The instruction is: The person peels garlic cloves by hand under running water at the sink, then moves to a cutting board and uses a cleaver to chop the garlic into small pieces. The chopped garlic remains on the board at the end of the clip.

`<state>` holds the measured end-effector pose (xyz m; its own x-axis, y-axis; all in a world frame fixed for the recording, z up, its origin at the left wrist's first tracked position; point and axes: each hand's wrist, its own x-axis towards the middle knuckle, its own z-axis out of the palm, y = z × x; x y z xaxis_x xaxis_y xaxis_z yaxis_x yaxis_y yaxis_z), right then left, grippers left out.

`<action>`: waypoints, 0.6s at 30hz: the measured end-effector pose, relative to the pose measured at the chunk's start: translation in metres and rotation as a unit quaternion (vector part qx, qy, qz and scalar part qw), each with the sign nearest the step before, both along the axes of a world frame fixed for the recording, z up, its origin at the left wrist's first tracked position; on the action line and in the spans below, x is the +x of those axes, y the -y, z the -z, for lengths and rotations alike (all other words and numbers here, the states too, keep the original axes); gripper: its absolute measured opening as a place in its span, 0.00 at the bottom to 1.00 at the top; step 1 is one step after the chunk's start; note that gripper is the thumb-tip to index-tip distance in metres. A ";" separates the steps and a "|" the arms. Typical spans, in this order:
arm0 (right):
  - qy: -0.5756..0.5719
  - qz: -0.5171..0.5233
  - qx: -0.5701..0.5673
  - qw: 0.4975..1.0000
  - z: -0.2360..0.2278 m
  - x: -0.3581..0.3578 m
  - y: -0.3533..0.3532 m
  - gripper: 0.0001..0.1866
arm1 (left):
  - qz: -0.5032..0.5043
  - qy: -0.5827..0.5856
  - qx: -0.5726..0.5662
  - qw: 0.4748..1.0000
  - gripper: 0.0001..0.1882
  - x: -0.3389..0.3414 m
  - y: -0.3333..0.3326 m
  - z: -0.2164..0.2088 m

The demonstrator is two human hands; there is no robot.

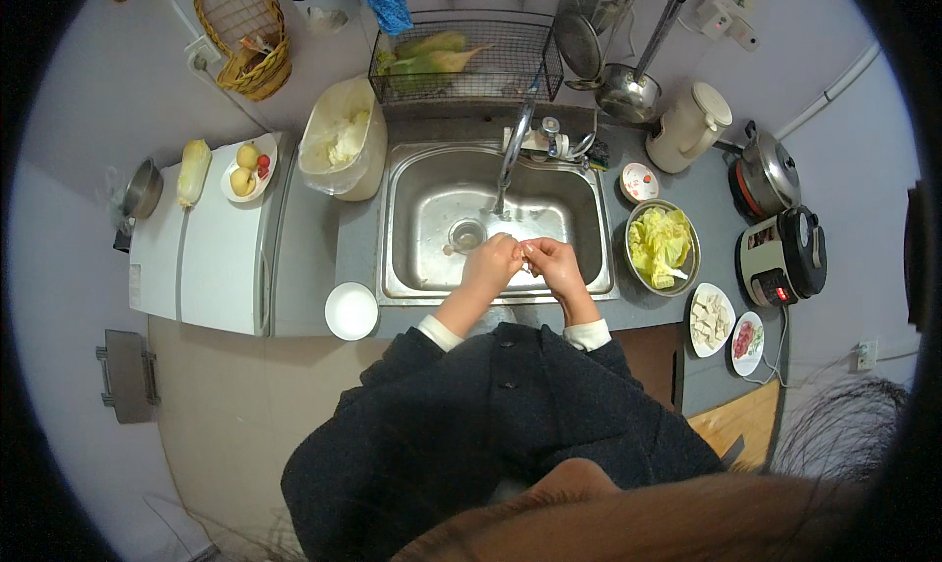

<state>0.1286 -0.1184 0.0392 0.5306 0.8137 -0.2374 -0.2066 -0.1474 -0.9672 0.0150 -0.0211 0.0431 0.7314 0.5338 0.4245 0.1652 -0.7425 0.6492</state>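
Over the near part of the steel sink (410, 209), my left hand (493, 264) and my right hand (553, 265) meet, fingertips together. Both are closed, pinching something small and pale that the fingers mostly cover; I cannot make out its kind. Water seems to run from the curved tap (514, 145) behind my hands, toward the basin floor beside the round drain (466, 234). On the counter left of the sink, near its front edge, stands a white bowl (351, 311). To the right of the sink is a metal bowl (698, 250) of yellow-green leaves (658, 245).
A lined bin (319, 155) stands behind left. Right are a small patterned dish (639, 182), a plate of white pieces (710, 320), a plate of pink and green bits (747, 343), a rice cooker (781, 258), a pot (765, 170) and a kettle (690, 127). A wire rack (530, 52) hangs behind.
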 end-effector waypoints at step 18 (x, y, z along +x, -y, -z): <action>-0.035 0.049 0.069 0.996 0.012 0.004 -0.013 0.14 | -0.016 -0.002 -0.240 0.971 0.08 0.002 -0.020 0.003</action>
<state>0.1327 -0.1056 0.0273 0.5948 0.7866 -0.1657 -0.2804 0.0098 -0.9598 0.0168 -0.0015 0.0399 0.7119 0.6923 0.1180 0.1876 -0.3494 0.9180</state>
